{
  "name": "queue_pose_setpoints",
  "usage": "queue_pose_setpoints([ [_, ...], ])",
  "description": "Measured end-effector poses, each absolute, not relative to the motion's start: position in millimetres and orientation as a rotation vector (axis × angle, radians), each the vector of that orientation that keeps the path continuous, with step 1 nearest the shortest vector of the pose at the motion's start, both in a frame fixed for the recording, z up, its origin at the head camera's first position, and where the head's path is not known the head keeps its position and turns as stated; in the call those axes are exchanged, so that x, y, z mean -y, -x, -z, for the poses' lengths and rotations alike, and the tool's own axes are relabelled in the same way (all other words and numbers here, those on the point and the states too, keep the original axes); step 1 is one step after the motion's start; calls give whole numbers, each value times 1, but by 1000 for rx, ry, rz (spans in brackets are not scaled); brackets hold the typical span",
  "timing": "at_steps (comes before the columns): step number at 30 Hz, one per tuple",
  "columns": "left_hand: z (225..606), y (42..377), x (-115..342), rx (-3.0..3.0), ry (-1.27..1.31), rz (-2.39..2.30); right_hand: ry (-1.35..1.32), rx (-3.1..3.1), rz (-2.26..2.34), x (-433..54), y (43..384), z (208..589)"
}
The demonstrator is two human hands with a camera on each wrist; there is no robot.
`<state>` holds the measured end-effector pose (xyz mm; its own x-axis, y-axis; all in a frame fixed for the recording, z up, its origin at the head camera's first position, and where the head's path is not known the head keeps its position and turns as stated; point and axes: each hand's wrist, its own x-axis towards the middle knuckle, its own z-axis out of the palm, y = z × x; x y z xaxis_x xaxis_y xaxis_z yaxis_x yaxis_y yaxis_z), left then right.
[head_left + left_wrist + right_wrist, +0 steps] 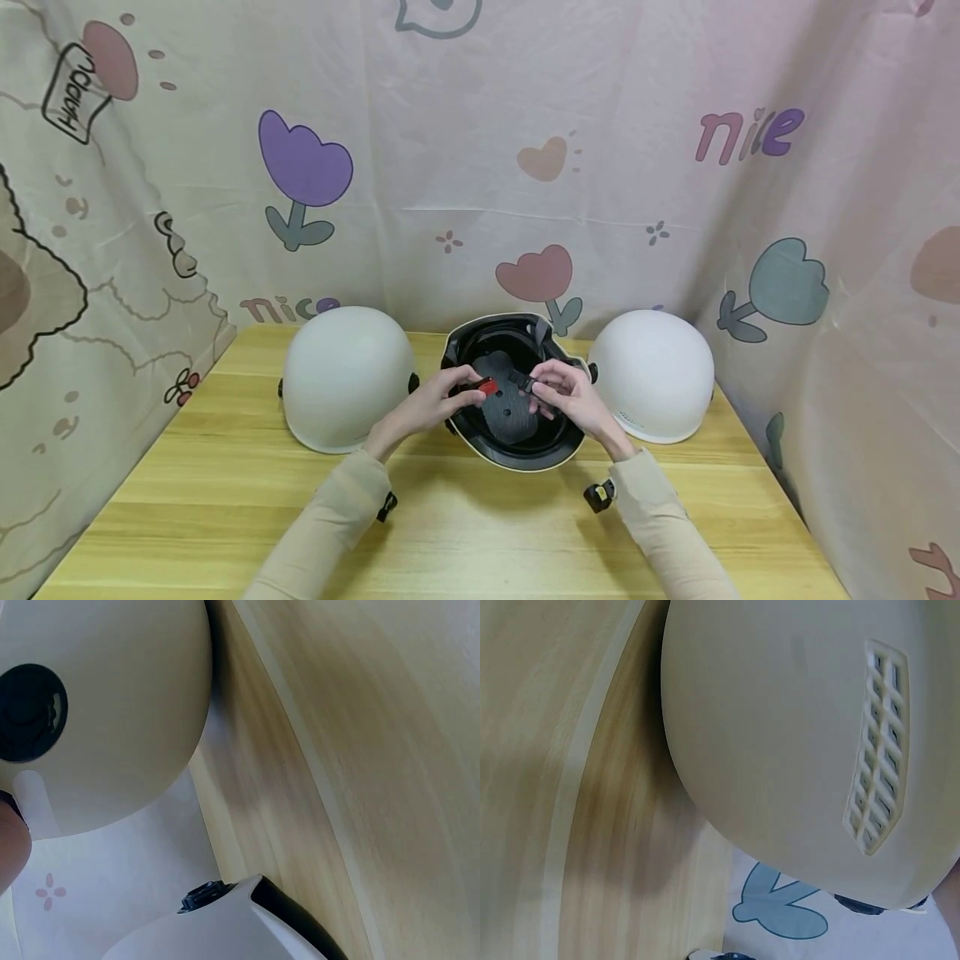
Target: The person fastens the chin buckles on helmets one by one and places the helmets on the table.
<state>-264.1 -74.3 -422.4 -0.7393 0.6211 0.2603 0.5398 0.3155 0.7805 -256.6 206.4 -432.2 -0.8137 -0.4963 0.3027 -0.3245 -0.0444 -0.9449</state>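
An upturned white helmet (551, 460) with black lining lies at the middle of the table, its inside facing up. Above its opening, my left hand (431, 404) pinches a red-and-black buckle half (488, 387). My right hand (577, 398) pinches a black buckle half (521, 381); a small gap separates the two pieces. In the left wrist view the helmet's outer shell (127, 712) with a black round knob (31, 712) shows, and a fingertip (11, 844) at the left edge. The right wrist view shows the shell (765, 750) with a slatted vent (877, 750); the buckle is hidden there.
One white helmet (348, 379) stands dome up left of the middle one, another (654, 375) to its right. Both are close to the hands. A patterned cloth (450, 167) hangs behind the wooden table (465, 550) and at its sides.
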Motion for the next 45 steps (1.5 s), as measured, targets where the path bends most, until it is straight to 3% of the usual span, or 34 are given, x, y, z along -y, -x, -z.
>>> queue_pose_setpoints([
  [45, 424, 265, 76, -2531, -1079, -1433, 655, -2017, 2070, -206, 256, 429],
])
